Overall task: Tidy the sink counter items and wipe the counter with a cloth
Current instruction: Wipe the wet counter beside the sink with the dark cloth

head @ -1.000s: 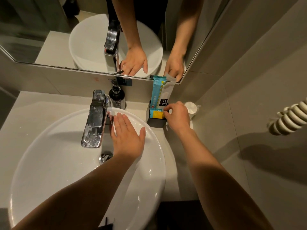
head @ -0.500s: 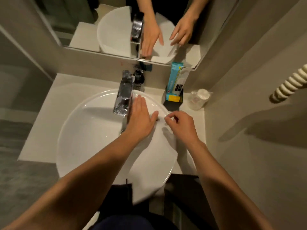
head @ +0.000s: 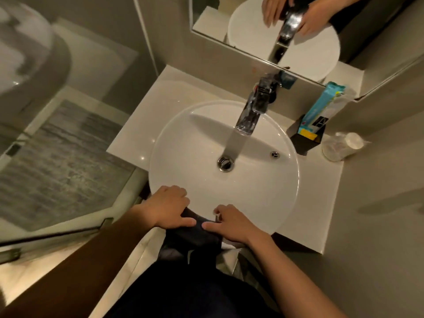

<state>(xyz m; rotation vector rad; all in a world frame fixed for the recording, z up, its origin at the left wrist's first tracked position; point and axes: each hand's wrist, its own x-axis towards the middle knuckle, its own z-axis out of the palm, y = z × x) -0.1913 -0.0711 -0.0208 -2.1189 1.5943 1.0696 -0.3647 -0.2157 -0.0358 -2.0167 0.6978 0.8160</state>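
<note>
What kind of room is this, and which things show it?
Most likely a small bathroom: a round white basin with a chrome faucet, a wall mirror above the counter, and what looks like a glass shower partition beside it.

We are finding no text we can read. The blue packet (head: 327, 106), standing in the black holder (head: 305, 140) right of the basin (head: 224, 157), is showing a black patch with white marks, too blurred to make out.

Both hands, left hand (head: 168, 206) and right hand (head: 231, 223), rest on the basin's (head: 263, 196) near rim.
</note>
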